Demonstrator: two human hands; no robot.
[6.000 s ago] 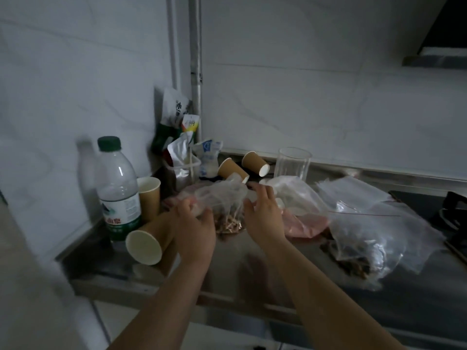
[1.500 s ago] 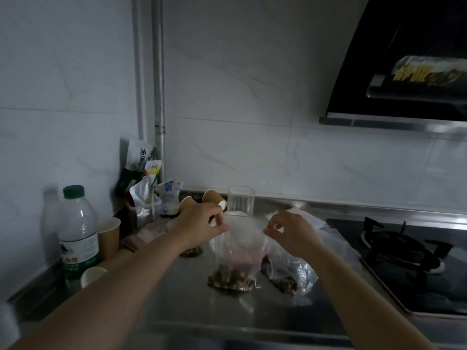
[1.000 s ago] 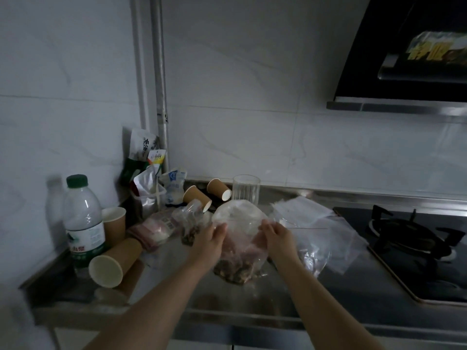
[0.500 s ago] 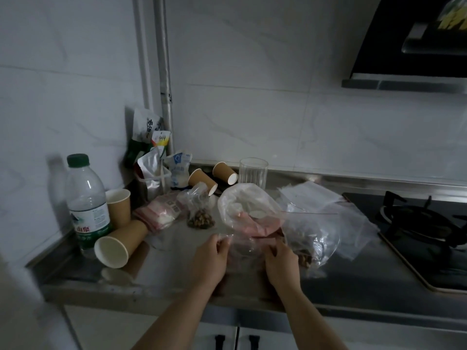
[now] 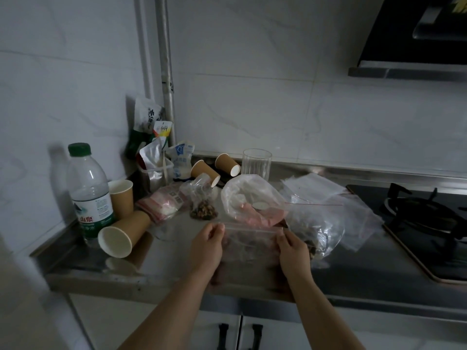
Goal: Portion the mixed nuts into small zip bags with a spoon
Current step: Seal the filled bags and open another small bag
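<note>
A small zip bag (image 5: 249, 239) lies flat on the steel counter (image 5: 177, 263) near its front edge, with both hands at its zip strip. The left hand (image 5: 207, 245) pinches the left end of the strip between thumb and curled fingers; the right hand (image 5: 293, 248) pinches the right end the same way. What lies inside this bag is too dim to tell.

Just right of it, a larger clear bag (image 5: 316, 228) with a red zip line holds dark mixed nuts at its bottom. Behind the hands, a rounded open bag (image 5: 249, 195) shows something pink inside. Left of that stands a small filled bag (image 5: 202, 202) of nuts, its top twisted, and beside it a pink-edged packet (image 5: 161, 204) with a barcode label.

Flat empty zip bags (image 5: 321, 186) are piled toward the gas hob (image 5: 429, 213). A drinking glass (image 5: 255, 164) stands at the back, near two paper cups (image 5: 214, 166) on their sides. Another cup (image 5: 123, 234) lies tipped over at the left, and one (image 5: 121, 197) stands upright beside a water bottle (image 5: 88, 190) with a green cap, its label reading "山泉". Snack pouches (image 5: 151, 127) with unreadable print lean in the corner.
</note>
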